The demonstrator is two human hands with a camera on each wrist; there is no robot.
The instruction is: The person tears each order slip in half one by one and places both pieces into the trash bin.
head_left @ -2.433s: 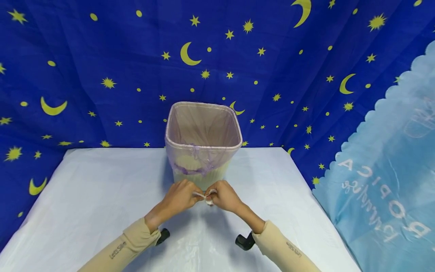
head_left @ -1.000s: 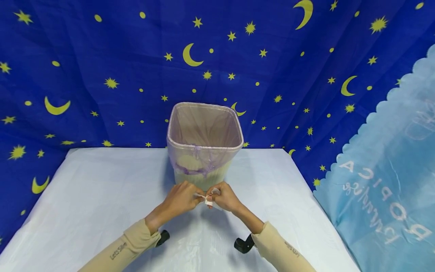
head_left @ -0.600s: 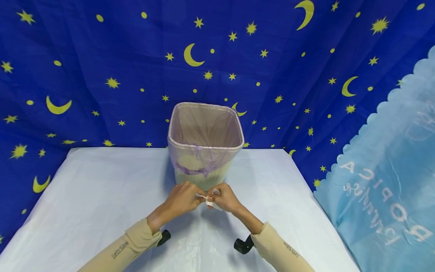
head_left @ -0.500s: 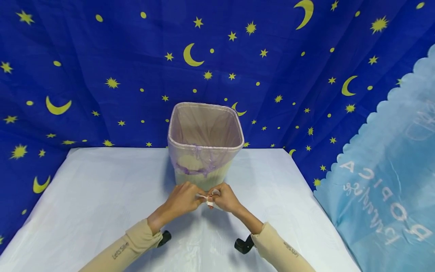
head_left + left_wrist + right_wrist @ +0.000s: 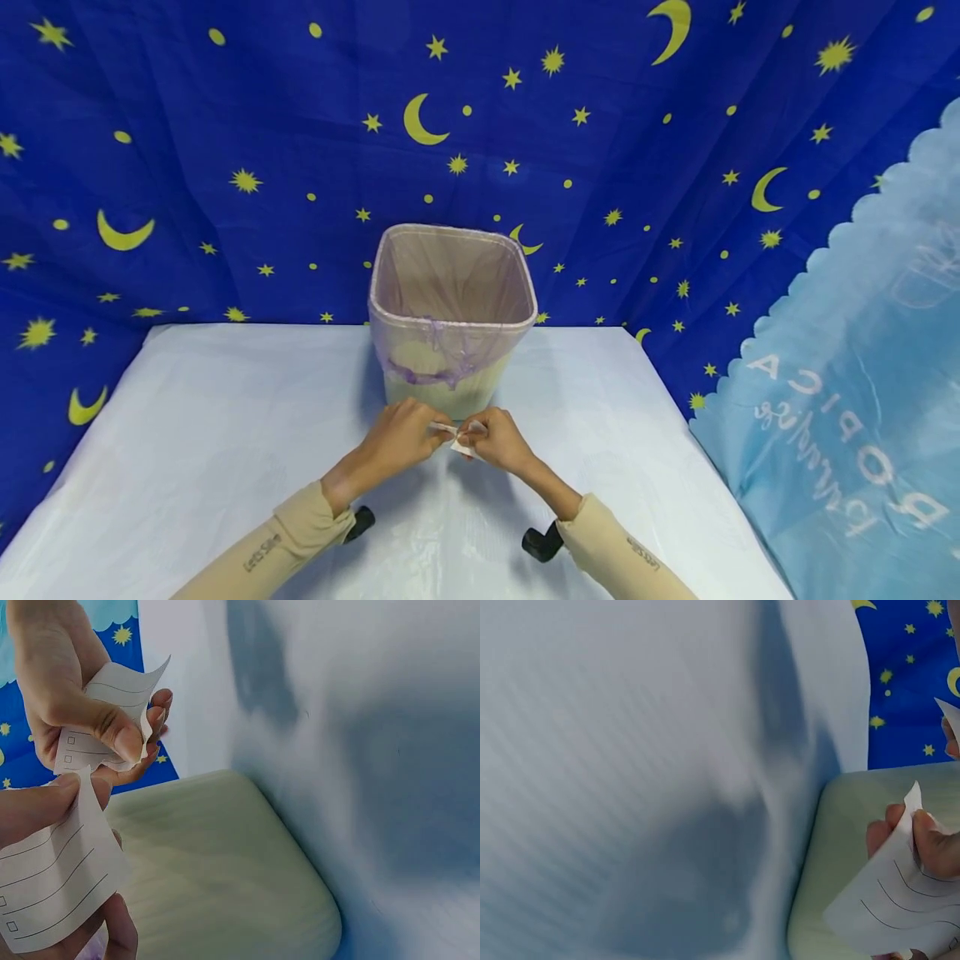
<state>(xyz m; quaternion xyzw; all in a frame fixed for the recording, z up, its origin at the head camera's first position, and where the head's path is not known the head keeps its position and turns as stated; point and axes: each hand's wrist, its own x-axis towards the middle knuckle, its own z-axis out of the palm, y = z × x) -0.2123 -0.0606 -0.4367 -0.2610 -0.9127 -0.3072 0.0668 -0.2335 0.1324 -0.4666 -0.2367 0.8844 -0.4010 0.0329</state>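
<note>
Both hands meet low in front of the bin and pinch white paper printed with lines and small checkboxes. My left hand [image 5: 400, 435] grips one part, seen in the left wrist view as a lined paper piece [image 5: 56, 877] under the thumb. Opposite it, my right hand [image 5: 504, 440] pinches the other paper piece [image 5: 124, 686], whose edge by the thumb looks ragged. The thumbs are close together, and whether the two parts still join there I cannot tell. The right wrist view shows the right hand's paper [image 5: 889, 900] curving down from thumb and fingers.
A pale waste bin [image 5: 442, 392] lined with a thin purple bag [image 5: 405, 342] stands just beyond the hands on a white-covered table [image 5: 262, 400]. Behind hangs a blue star-and-moon cloth [image 5: 300, 108], with a light blue printed cloth [image 5: 847, 375] at the right.
The right hand has turned and dropped slightly. The paper below the fingers, a small curled strip before, now shows as a flatter angled flap. The left hand has hardly moved.
</note>
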